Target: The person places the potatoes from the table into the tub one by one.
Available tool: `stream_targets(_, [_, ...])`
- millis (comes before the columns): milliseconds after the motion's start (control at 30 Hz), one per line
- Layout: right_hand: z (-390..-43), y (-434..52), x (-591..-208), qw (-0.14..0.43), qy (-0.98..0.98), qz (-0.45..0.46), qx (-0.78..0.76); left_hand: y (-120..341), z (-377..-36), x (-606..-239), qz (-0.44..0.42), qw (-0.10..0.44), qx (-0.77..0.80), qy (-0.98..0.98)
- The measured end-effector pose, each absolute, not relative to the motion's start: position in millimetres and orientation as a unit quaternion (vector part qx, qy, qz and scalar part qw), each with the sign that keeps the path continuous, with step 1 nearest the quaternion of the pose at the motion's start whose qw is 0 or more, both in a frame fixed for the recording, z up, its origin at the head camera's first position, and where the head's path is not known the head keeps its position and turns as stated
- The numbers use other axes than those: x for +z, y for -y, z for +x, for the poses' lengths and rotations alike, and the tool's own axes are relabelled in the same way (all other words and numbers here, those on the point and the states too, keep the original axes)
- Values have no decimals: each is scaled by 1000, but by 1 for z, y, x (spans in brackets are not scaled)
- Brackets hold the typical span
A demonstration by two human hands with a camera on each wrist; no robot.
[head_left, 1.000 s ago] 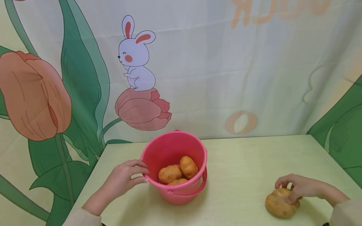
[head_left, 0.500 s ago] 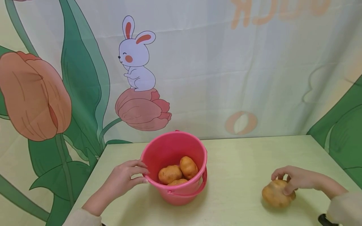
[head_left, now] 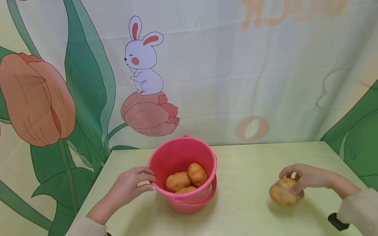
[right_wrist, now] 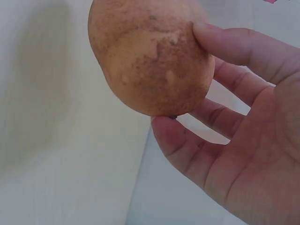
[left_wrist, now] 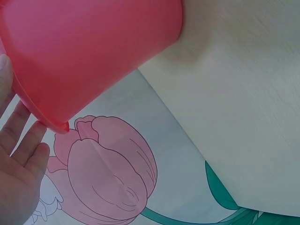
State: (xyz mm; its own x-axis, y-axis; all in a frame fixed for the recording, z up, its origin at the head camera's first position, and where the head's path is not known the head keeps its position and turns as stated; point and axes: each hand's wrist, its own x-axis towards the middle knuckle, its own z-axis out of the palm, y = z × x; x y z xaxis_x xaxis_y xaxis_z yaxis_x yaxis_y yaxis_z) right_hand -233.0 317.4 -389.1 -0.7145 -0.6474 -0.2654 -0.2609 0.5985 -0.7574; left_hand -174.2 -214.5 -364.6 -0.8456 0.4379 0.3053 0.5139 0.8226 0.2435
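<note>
We see a round pink plastic bucket (head_left: 182, 173) standing on a pale yellow-green worktop (head_left: 245, 196), with three brown potatoes (head_left: 186, 180) inside it. Our left hand (head_left: 131, 185) rests against the bucket's left wall and rim, fingers fairly straight, its grip holding nothing. Well to the right of the bucket, our right hand (head_left: 305, 177) has its grip pinched around a large brown potato (head_left: 283, 192), fingertips (right_wrist: 208, 35) and thumb on opposite sides, raised just above the worktop.
</note>
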Motion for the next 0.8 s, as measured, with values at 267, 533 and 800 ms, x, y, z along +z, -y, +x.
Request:
stream_targets(267, [-237, -309, -379, 263, -858, -261, -356, 215, -175, -365, -250, 116, -159, 948])
stream_targets(533, [-242, -298, -369, 245, -864, -276, -341, 216, -175, -366, -253, 119, -159, 947])
stream_targets(800, [-245, -279, -356, 230, -872, -280, -330, 216, -175, -366, -249, 115, -160, 948])
